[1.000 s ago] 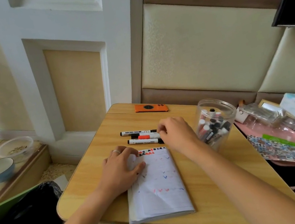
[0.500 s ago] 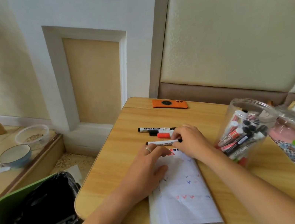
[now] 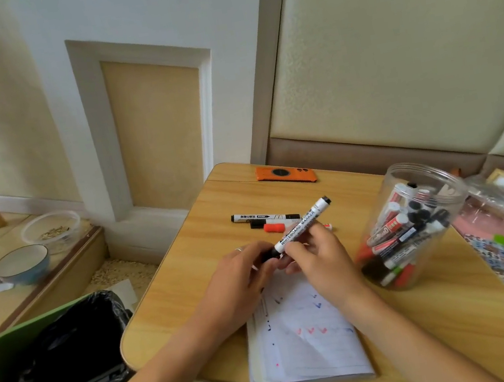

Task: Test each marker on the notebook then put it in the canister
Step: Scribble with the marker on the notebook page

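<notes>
1. Whiteboard marker [image 3: 300, 227] – white barrel printed "WHITEBOARD MARKER", black at both ends; held tilted in the air above the top edge of the notebook, far end raised toward the canister.
2. Right hand [image 3: 316, 256] – fingers curled round the middle of the marker's barrel.
3. Left hand [image 3: 241, 276] – fingers closed on the marker's black near end; a ring shows on one finger.
4. Notebook [image 3: 305, 338] – lying open on the worktop below both hands, white lined page with small ticks in red, blue and dark ink; its upper part is hidden by the hands.
5. Canister [image 3: 416, 223] – clear plastic, upright, no lid on, just right of the notebook; many markers stand leaning inside, caps black, red and green.
6. Loose markers [image 3: 265, 218] – lying together on the worktop beyond the hands, two black-capped and one with a red cap; how many more lie behind the right hand cannot be told.
7. Worktop [image 3: 193, 284] – light wood grain, rounded corners.
8. Orange phone [image 3: 286, 174] – face down at the worktop's far edge.
9. Green bin [image 3: 1, 356] – black liner, on the floor to the left.
10. Blue bowl [image 3: 21, 266] and clear container [image 3: 50, 226] – on a low ledge, far left.
</notes>
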The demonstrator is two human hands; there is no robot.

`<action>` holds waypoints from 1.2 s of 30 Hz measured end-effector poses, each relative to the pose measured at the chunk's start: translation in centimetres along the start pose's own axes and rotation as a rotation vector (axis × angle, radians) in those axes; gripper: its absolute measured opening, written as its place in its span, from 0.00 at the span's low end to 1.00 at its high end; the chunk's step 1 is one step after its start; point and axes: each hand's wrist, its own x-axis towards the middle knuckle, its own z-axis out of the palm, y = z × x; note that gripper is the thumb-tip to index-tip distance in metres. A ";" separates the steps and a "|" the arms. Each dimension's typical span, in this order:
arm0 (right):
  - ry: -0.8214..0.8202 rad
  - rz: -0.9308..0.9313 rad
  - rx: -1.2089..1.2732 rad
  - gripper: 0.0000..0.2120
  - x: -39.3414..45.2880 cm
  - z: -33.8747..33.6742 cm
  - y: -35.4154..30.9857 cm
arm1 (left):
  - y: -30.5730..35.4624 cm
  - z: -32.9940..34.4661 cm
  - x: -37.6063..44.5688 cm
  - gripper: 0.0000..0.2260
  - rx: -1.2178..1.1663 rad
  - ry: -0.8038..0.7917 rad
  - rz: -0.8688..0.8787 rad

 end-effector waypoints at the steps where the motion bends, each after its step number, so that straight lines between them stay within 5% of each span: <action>1: -0.002 0.017 0.059 0.05 -0.1 -0.1 -0.2 | 0.0 -0.1 0.0 0.07 -0.002 0.003 -0.003; 9: 0.235 -0.022 0.067 0.09 1.1 -3.0 0.4 | -0.6 0.0 0.1 0.04 -0.011 0.022 -0.078; 13: 0.141 -0.267 -0.558 0.05 1.0 -3.2 2.0 | -0.9 0.1 0.4 0.06 0.009 0.009 -0.122; 16: -0.007 -0.433 -0.710 0.09 0.3 -2.1 2.1 | -0.9 0.1 0.5 0.07 0.014 0.024 -0.126; 19: -0.134 -0.454 -0.803 0.12 0.0 -1.0 2.4 | -0.8 0.1 0.6 0.07 -0.004 0.044 -0.134; 36: -0.180 -0.487 -0.844 0.09 -0.1 0.0 2.6 | -0.4 -0.7 0.2 0.08 -0.120 0.055 -0.175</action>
